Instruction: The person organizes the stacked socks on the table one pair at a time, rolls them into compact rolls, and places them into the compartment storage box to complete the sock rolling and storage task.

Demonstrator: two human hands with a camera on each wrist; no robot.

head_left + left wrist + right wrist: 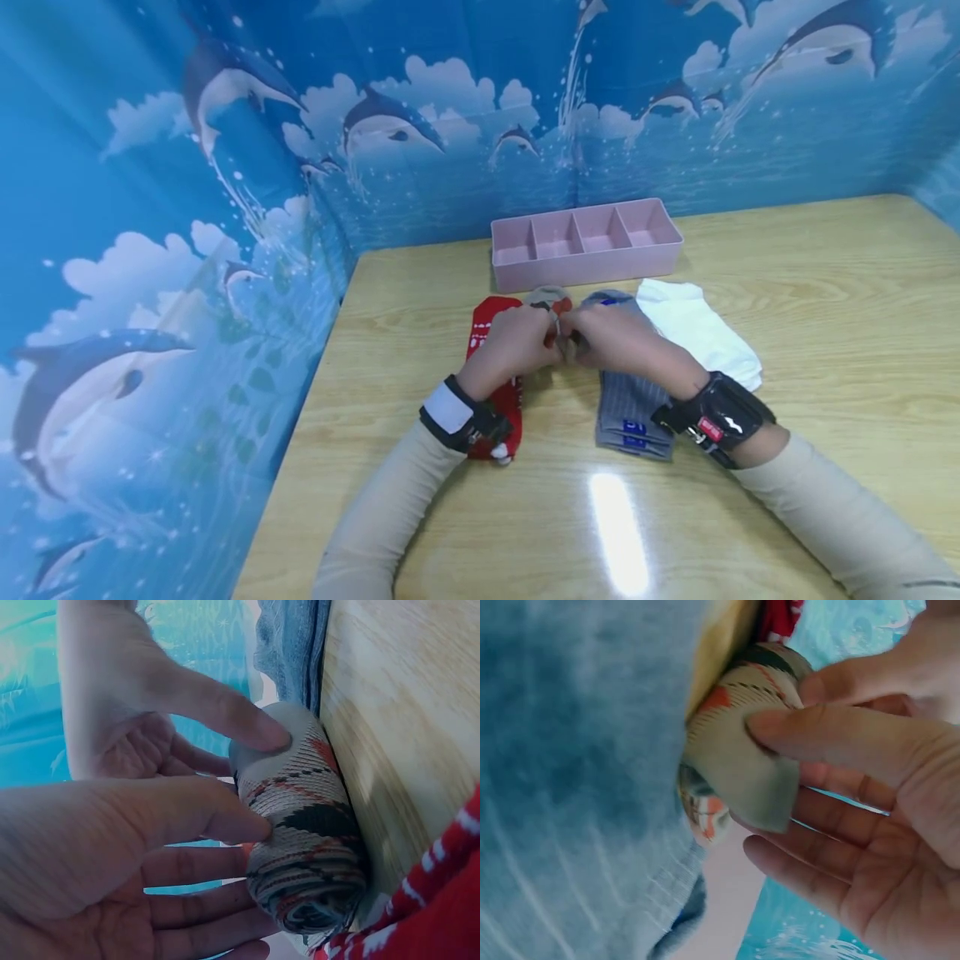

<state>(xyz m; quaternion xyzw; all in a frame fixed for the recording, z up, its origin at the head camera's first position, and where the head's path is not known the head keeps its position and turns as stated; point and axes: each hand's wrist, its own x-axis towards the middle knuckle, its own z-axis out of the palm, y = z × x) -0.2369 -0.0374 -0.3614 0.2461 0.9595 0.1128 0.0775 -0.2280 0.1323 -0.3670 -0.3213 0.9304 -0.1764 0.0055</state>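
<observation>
Between my two hands is a rolled-up beige sock with black and orange-red patterning, its coiled end showing in the left wrist view. My left hand grips one end of the roll, thumb on the near side and fingers behind. At the other end, my right hand pinches the plain beige part under its thumb. A red sock with white marks lies partly beneath my left hand and wrist. Folded grey ribbed socks with blue marks lie under my right forearm.
White folded socks lie right of the grey ones. Behind the socks stands a pink box with several compartments. The wooden table meets a blue dolphin-print curtain at the back and left.
</observation>
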